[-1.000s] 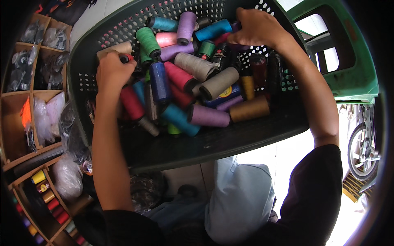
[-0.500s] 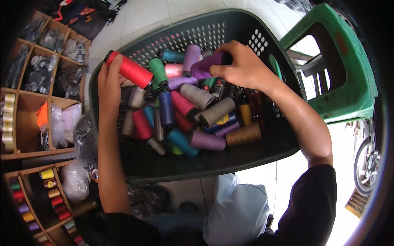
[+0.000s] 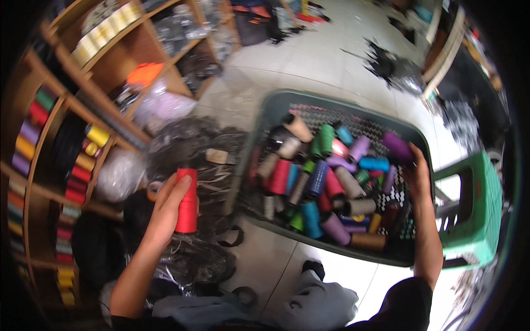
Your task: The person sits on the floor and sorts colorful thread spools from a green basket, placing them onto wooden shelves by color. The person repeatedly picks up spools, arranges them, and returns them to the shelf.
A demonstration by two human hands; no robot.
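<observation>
We read this as spool handling, one per hand; our left hand [image 3: 164,212] grips the red spool [image 3: 188,209] roughly upright, outside the basket [image 3: 342,100], near dark plastic bags [image 3: 187,138]; our right hand [image 3: 419,171] looks closed on the dark purple spool [image 3: 395,144], at the basket's far-right corner; next move calls for firm holds, we judge; left forearm [image 3: 133,282] slants inward, right forearm [image 3: 427,243] reaches forward.

Red spool [image 3: 186,207]: matt thread, fairly smooth. Basket [image 3: 345,100] & stool [image 3: 488,209]: plstc, smooth w/ slight sheen. Shelving [image 3: 124,52]: wood; bag [image 3: 121,175]: crinkly, glossy plstc.
</observation>
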